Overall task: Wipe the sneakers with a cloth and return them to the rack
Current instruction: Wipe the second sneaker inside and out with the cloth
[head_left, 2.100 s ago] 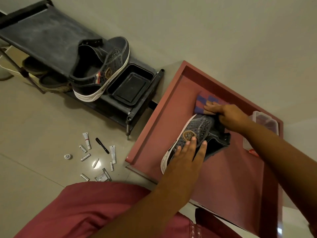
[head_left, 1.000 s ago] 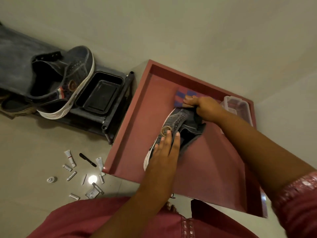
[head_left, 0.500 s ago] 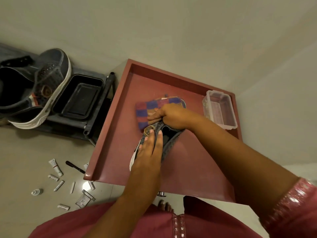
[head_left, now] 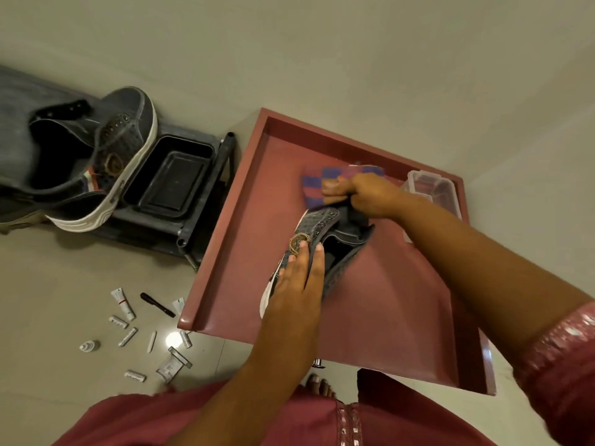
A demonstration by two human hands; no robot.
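Open tabletop toward the body, crowded beyond the grip

Around the right hand clutching the cloth, the clear plastic box stands close on its outer side and the table's raised rim beyond; the left hand pinning the sneaker blocks the near side. Bare red surface lies left and toward the body.

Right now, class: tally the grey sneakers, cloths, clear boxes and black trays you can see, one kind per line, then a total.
Sneakers: 2 (rack sneaker, table sneaker)
Cloth: 1
Clear box: 1
Black tray: 1
Total: 5
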